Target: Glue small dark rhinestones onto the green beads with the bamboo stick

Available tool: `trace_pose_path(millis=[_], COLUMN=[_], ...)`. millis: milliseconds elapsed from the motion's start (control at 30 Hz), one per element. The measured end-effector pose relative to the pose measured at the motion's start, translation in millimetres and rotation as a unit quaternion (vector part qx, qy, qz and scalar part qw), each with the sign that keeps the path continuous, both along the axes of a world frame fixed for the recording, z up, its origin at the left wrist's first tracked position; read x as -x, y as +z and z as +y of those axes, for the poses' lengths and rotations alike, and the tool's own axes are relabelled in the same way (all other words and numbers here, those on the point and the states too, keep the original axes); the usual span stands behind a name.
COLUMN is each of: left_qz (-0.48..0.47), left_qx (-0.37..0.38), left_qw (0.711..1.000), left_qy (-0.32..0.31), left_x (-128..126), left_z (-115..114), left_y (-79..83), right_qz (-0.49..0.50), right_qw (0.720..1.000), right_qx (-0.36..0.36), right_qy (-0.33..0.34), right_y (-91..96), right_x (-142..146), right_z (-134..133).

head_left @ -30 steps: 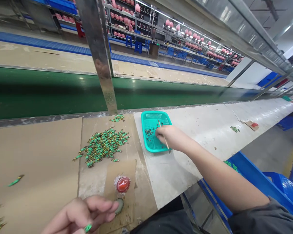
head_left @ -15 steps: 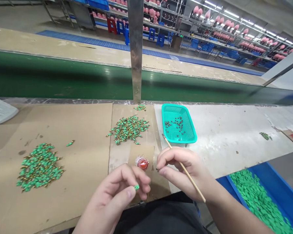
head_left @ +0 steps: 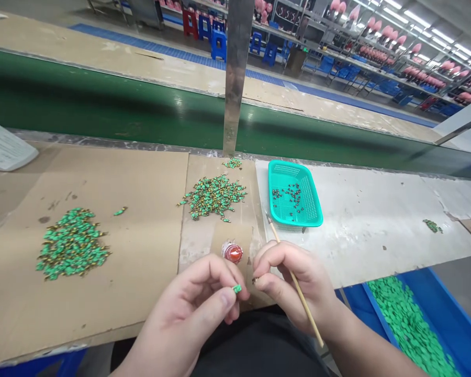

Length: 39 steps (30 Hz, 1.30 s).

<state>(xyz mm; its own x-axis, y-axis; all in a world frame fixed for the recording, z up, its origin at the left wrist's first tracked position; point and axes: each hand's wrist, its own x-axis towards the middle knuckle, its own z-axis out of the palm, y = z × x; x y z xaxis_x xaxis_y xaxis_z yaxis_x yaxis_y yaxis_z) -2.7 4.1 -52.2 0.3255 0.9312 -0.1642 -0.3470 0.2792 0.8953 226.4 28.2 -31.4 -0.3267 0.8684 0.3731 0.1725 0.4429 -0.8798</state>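
My left hand point(head_left: 198, 303) pinches a tiny green part point(head_left: 237, 288) between thumb and fingers, close to my body at the bench's front edge. My right hand point(head_left: 292, 280) is closed beside it, with a thin wooden stick point(head_left: 294, 280) slanting through its fingers and a small dark piece point(head_left: 254, 280) at its fingertips, almost touching the green part. Just beyond the hands lies a small red round cap point(head_left: 233, 253). A teal mesh basket point(head_left: 284, 169) with several small dark pieces stands further back to the right.
Two heaps of green-and-gold parts lie on the cardboard, one at the left point(head_left: 73, 244) and one mid-bench point(head_left: 214, 195). A blue bin point(head_left: 412, 324) of green parts sits low at the right. A metal post point(head_left: 235, 78) rises before the green conveyor point(head_left: 102, 110).
My right hand came back from the teal basket to my left hand with a dark piece. In the last half second the hands closed together slightly and the view shifted.
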Motion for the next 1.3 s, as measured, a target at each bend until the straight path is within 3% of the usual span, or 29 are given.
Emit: trace_pose_path(millis=[400,633,900,1100,1300], left_qz=[0.041,0.052,0.126,0.123,0.103], left_qx=[-0.002,0.003,-0.047,-0.034,0.001], left_qw=[0.999,0.998,0.991,0.992,0.994], left_qy=[0.016,0.016,0.01,0.003,0.018], left_x=[-6,-6,1,0,2], left_z=[2,0,-2,-5,-8], left_y=[7.2,9.9,7.8,5.0,4.4], right_qz=[-0.046,-0.067,-0.117,-0.102,-0.063], right_qw=[0.994,0.992,0.979,0.982,0.995], right_qx=[-0.104,-0.108,-0.165,-0.157,-0.081], right_qy=[0.001,-0.002,0.01,0.021,0.004], right_y=[0.3,-0.2,6.1,5.4,10.6], right_x=[7,5,2,2,-5], right_z=[-8,-10,-11,-8,-6])
